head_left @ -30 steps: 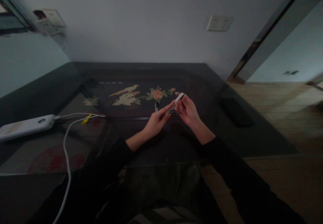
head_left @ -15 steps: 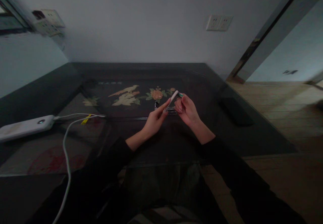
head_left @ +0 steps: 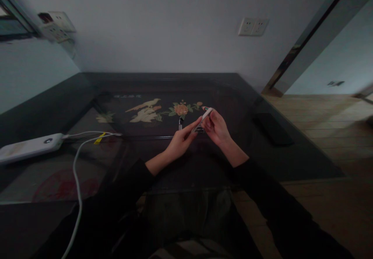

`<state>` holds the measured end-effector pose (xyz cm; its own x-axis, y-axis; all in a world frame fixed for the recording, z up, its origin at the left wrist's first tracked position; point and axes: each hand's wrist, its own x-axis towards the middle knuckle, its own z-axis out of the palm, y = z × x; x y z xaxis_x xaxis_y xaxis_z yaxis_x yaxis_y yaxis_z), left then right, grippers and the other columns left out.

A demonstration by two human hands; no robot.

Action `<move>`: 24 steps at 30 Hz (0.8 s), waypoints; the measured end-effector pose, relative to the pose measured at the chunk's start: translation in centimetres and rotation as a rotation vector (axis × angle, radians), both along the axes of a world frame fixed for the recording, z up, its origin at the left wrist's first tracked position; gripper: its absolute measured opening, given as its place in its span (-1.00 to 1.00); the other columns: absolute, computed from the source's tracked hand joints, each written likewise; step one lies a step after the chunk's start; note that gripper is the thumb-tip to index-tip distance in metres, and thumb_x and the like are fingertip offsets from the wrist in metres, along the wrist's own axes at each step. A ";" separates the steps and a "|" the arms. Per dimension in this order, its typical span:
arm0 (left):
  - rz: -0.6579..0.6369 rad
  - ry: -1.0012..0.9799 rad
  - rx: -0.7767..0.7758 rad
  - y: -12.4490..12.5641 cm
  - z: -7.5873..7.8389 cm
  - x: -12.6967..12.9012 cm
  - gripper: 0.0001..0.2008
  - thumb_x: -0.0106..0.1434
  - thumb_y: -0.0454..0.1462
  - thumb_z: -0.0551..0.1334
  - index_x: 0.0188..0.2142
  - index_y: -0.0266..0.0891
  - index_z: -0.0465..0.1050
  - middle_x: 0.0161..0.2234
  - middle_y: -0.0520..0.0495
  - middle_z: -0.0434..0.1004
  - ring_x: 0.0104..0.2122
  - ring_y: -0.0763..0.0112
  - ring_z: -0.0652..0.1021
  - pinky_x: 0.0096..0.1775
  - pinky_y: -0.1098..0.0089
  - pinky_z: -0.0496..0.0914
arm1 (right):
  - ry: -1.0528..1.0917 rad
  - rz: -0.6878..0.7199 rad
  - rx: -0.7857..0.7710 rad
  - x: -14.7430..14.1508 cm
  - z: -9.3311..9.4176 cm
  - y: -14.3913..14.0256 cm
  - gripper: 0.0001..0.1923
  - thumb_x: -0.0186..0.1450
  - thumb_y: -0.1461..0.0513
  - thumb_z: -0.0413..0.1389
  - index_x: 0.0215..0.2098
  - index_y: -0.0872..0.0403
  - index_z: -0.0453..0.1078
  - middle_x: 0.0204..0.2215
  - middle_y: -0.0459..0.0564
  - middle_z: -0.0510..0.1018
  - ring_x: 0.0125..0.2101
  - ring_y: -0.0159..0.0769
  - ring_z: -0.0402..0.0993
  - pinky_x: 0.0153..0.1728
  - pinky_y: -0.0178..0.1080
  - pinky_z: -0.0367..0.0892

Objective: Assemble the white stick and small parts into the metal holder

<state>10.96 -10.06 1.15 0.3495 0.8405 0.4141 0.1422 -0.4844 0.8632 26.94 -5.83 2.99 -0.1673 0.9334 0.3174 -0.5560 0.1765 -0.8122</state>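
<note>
The left hand [head_left: 180,139] pinches a slim white object [head_left: 206,114] by its lower end, the thumb on the near side and the fingers laid along it. The object is held above the table [head_left: 233,90], slanting up toward the right hand [head_left: 216,128]. That hand has its fingers curled in and its thumb bent against them, pinching a small piece [head_left: 204,107] with green on it at the white object's upper end; most of the piece is hidden, and its full shape cannot be told. Below and beside the left fingers, a small shiny metal thing [head_left: 180,123] shows at the edge of the flower picture [head_left: 181,108] on the tabletop, which also has pale birds [head_left: 145,112] to the left of the bloom. Black sleeves [head_left: 264,183] cover both forearms down to near the wrists. A flat black item [head_left: 274,129] lies on the table well to the right of the hands. At the far left lies a white box [head_left: 31,147] with a round dark button, and near it a white cable [head_left: 76,167] loops past a yellow tag [head_left: 100,138] and runs down to the bottom edge. A double socket [head_left: 253,27] sits on the wall [head_left: 163,25] behind.
</note>
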 end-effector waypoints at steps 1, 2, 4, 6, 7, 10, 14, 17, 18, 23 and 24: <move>0.011 0.002 -0.002 0.1 0.0 0.0 -0.47 0.34 -0.31 0.14 0.30 -0.16 0.21 0.02 -0.15 0.56 -0.52 0.58 0.40 -0.35 0.44 0.40 | 0.004 0.003 0.008 0.0 0.1 0.0 -0.61 0.12 -0.07 0.31 -0.30 0.01 0.41 -0.75 -0.30 0.19 -0.72 -0.51 0.01 -0.65 -0.30 -0.04; 0.021 0.000 -0.003 0.2 0.0 0.0 -0.46 0.34 -0.31 0.14 0.30 -0.16 0.21 0.02 -0.15 0.56 -0.50 0.56 0.42 -0.33 0.43 0.40 | 0.007 0.007 0.015 0.0 0.1 -0.1 -0.62 0.13 -0.06 0.31 -0.31 0.01 0.40 -0.75 -0.30 0.20 -0.72 -0.51 0.01 -0.65 -0.30 -0.04; 0.034 -0.019 -0.003 0.4 0.1 -0.1 -0.47 0.34 -0.30 0.14 0.30 -0.19 0.22 0.02 -0.17 0.57 -0.40 0.49 0.50 -0.24 0.40 0.43 | 0.012 0.019 0.024 0.0 0.3 -0.2 -0.63 0.14 -0.05 0.31 -0.34 0.01 0.37 -0.75 -0.30 0.21 -0.72 -0.51 0.01 -0.65 -0.31 -0.06; 0.046 -0.046 -0.003 0.6 0.0 -0.2 -0.48 0.35 -0.30 0.14 0.29 -0.20 0.23 0.04 -0.19 0.55 -0.27 0.40 0.55 -0.15 0.36 0.43 | 0.015 0.031 0.027 0.0 0.4 -0.2 -0.64 0.14 -0.04 0.31 -0.38 0.01 0.33 -0.75 -0.30 0.21 -0.71 -0.50 0.00 -0.66 -0.31 -0.08; 0.053 -0.055 -0.004 0.7 0.0 -0.2 -0.48 0.35 -0.30 0.14 0.29 -0.20 0.23 0.06 -0.19 0.54 -0.22 0.38 0.55 -0.12 0.35 0.43 | 0.014 0.036 0.028 0.0 0.4 -0.2 -0.63 0.14 -0.03 0.31 -0.40 0.01 0.31 -0.75 -0.30 0.21 -0.71 -0.50 0.00 -0.66 -0.31 -0.08; 0.068 -0.066 -0.012 0.9 -0.1 -0.3 -0.48 0.34 -0.32 0.14 0.29 -0.15 0.23 0.14 -0.16 0.48 -0.17 0.37 0.55 -0.09 0.32 0.44 | 0.010 0.037 0.030 0.0 0.5 -0.2 -0.62 0.14 -0.03 0.31 -0.43 0.00 0.28 -0.75 -0.30 0.21 -0.71 -0.50 -0.01 -0.66 -0.31 -0.09; 0.070 -0.072 -0.022 0.8 -0.1 -0.2 -0.47 0.34 -0.33 0.14 0.29 -0.17 0.23 0.13 -0.17 0.48 -0.20 0.37 0.54 -0.13 0.34 0.44 | 0.015 0.045 0.024 0.0 0.4 -0.2 -0.64 0.15 -0.02 0.31 -0.40 0.00 0.29 -0.74 -0.30 0.22 -0.71 -0.50 -0.01 -0.66 -0.30 -0.11; 0.060 -0.067 -0.025 0.6 0.0 -0.2 -0.47 0.34 -0.32 0.14 0.30 -0.22 0.22 0.03 -0.19 0.56 -0.31 0.41 0.52 -0.22 0.37 0.43 | 0.018 0.054 0.019 0.1 0.3 -0.2 -0.65 0.15 -0.01 0.31 -0.38 0.00 0.31 -0.74 -0.30 0.23 -0.70 -0.49 -0.01 -0.64 -0.28 -0.14; 0.058 -0.056 -0.029 0.5 0.0 -0.2 -0.47 0.34 -0.32 0.14 0.30 -0.22 0.22 -0.03 -0.17 0.59 -0.38 0.45 0.49 -0.27 0.39 0.43 | 0.015 0.052 0.019 0.1 0.3 -0.1 -0.65 0.15 -0.01 0.31 -0.38 0.00 0.32 -0.74 -0.29 0.23 -0.70 -0.49 0.00 -0.64 -0.28 -0.14; 0.009 -0.009 -0.024 0.1 -0.1 -0.1 -0.46 0.35 -0.31 0.13 0.31 -0.15 0.18 -0.10 -0.09 0.61 -0.57 0.59 0.33 -0.44 0.48 0.33 | -0.027 -0.003 0.003 0.1 0.0 0.0 -0.61 0.13 -0.06 0.30 -0.30 0.00 0.36 -0.74 -0.30 0.20 -0.71 -0.49 0.01 -0.62 -0.26 -0.09; -0.008 -0.015 -0.017 0.1 -0.2 -0.1 -0.46 0.35 -0.31 0.13 0.31 -0.16 0.19 -0.05 -0.11 0.59 -0.54 0.58 0.36 -0.41 0.47 0.35 | -0.042 -0.014 -0.003 0.1 0.0 0.1 -0.59 0.12 -0.08 0.30 -0.28 0.00 0.37 -0.74 -0.31 0.18 -0.71 -0.49 0.01 -0.62 -0.26 -0.09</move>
<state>10.86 -9.99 1.00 0.3506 0.8446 0.4046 0.1255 -0.4705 0.8734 27.05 -5.78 2.95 -0.1669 0.9368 0.3076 -0.5190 0.1817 -0.8352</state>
